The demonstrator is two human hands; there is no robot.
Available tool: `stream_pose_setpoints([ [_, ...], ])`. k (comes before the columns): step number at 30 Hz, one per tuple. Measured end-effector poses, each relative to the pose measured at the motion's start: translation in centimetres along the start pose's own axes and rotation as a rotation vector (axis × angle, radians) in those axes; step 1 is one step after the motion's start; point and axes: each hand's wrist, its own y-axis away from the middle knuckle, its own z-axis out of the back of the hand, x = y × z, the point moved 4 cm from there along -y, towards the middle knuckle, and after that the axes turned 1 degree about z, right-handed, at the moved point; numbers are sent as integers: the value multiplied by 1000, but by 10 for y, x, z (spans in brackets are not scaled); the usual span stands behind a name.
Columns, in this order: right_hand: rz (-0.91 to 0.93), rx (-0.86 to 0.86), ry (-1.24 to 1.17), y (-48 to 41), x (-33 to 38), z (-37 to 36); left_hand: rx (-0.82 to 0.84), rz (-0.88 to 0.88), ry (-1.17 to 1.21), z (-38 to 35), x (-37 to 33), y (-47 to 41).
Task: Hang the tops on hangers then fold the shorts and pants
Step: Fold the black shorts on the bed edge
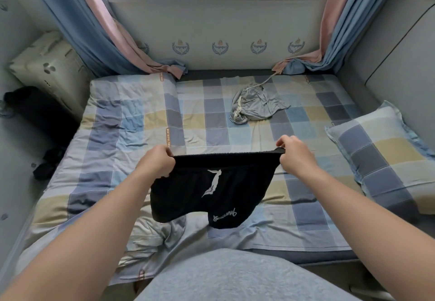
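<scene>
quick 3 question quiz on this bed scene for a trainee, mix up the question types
1. True or false: the left hand and right hand each grip the waistband of the black shorts.
2. Where is the crumpled grey garment? A) on the bed, beyond the shorts B) on the floor C) on the windowsill
3. Fill in: the checked pillow lies on the person's ____ side.
Key: 1 true; 2 A; 3 right
</scene>
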Motion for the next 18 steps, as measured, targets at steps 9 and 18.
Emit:
stream_pose_setpoints([
  [9, -251, 448, -1066, 2, 4, -9, 415, 173, 778, -10, 18, 9],
  [18, 44, 633, -1223, -7, 16, 36, 601, -129, 1019, 8, 2, 15],
])
